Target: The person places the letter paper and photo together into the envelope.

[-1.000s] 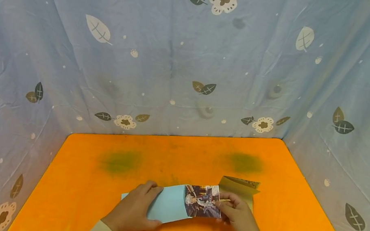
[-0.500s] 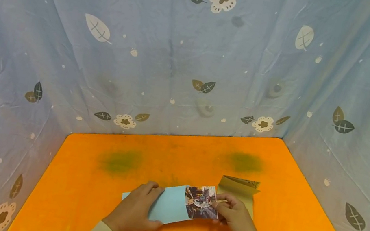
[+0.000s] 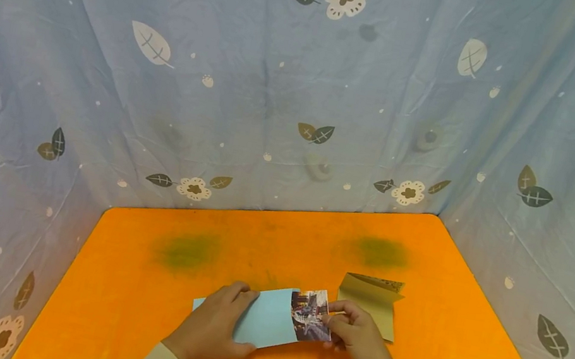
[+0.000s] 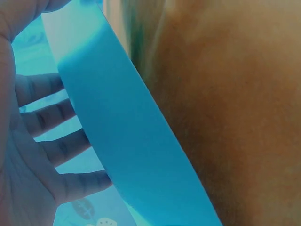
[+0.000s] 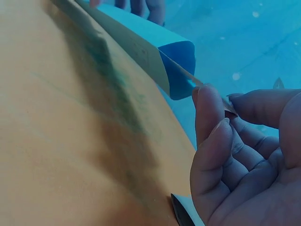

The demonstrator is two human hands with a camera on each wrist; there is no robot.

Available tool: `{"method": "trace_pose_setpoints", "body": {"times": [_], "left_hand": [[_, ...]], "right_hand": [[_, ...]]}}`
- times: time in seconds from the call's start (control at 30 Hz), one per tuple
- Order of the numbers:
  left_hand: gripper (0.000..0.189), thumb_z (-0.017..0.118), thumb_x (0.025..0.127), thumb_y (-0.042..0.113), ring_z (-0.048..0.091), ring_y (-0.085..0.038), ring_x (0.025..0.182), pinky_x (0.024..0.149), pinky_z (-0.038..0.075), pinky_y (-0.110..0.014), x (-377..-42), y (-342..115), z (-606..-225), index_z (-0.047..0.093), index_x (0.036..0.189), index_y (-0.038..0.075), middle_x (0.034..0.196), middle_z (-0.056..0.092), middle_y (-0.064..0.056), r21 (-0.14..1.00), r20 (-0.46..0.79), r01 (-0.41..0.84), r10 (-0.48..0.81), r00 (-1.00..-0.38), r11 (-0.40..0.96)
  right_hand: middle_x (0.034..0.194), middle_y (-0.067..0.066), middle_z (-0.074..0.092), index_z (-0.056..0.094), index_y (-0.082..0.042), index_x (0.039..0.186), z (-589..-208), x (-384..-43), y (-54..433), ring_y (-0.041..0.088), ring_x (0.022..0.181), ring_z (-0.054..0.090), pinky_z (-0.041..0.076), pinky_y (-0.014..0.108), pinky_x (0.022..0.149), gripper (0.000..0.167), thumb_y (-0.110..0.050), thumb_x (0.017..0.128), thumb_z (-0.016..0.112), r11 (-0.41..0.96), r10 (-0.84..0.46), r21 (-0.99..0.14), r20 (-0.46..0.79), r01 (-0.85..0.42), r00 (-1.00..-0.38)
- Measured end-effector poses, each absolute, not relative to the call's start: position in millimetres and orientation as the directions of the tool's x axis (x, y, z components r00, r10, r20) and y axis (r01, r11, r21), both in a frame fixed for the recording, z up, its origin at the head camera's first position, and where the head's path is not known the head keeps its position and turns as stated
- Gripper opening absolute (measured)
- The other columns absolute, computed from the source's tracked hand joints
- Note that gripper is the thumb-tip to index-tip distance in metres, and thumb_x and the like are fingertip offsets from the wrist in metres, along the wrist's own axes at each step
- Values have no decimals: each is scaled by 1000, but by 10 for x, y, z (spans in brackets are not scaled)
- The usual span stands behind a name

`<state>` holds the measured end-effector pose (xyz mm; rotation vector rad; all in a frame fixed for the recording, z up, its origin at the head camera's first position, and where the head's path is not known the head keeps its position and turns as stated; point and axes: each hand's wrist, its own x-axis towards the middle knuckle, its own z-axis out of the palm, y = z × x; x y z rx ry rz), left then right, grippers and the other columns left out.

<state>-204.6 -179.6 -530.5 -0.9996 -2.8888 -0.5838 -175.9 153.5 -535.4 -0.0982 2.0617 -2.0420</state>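
Note:
A light blue envelope point(image 3: 265, 320) is held just above the table by my left hand point(image 3: 215, 327), its thumb on the near edge and fingers along the far one. The left wrist view shows the envelope point(image 4: 117, 122) edge-on between thumb and fingers. My right hand point(image 3: 361, 350) pinches the right end of a printed picture card point(image 3: 306, 316). The card's left part lies inside the envelope, hidden. In the right wrist view the envelope's mouth point(image 5: 181, 70) gapes around the thin edge of the card, which runs to the right thumb and fingertips point(image 5: 209, 96).
A folded brown paper piece point(image 3: 372, 300) lies on the orange table point(image 3: 282, 243) behind the right hand. Blue flowered curtains point(image 3: 266, 73) enclose the table at the back and both sides. Dark greenish stains point(image 3: 188, 250) mark the tabletop.
My right hand has moved left, sliding the picture card deeper into the envelope, so less of the picture shows. The left hand and envelope have barely shifted. More of the brown paper is visible.

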Motion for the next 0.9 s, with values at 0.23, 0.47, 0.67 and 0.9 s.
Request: {"method": "trace_pose_setpoints", "body": {"times": [0.23, 0.47, 0.67, 0.9], "left_hand": [[91, 90, 83, 54, 60, -31, 125, 104, 55, -51, -2049, -1806, -5312, 58, 154, 6, 146, 57, -13, 347, 141, 596, 588, -797, 724], [92, 90, 83, 55, 61, -29, 123, 103, 55, -49, -2055, -1779, -5336, 58, 154, 6, 144, 57, -11, 337, 154, 615, 603, -783, 712], [91, 90, 82, 55, 61, -28, 122, 104, 55, -48, -2048, -1742, -5339, 59, 153, 7, 142, 58, -10, 333, 167, 624, 608, -777, 706], [90, 90, 81, 54, 61, -28, 121, 104, 55, -47, -2014, -1721, -5327, 59, 152, 7, 142, 58, -10, 325, 167, 633, 616, -770, 703]], "right_hand": [[96, 14, 72, 62, 8, 136, -5332, -1728, 1580, 33, 74, 72, 56, 32, 64, 37, -16, 109, 66, 41, -190, -988, -157, 152, -969], [94, 15, 72, 61, 10, 134, -5330, -1731, 1562, 27, 72, 71, 54, 30, 65, 33, -10, 108, 66, 19, -206, -990, -140, 139, -968], [91, 15, 71, 62, 10, 132, -5343, -1725, 1494, 28, 69, 70, 51, 29, 62, 30, -7, 108, 65, 6, -235, -992, -127, 129, -964], [90, 15, 72, 63, 10, 131, -5381, -1722, 1448, 28, 67, 69, 50, 29, 61, 28, -5, 107, 64, 21, -241, -991, -132, 131, -962]]}}
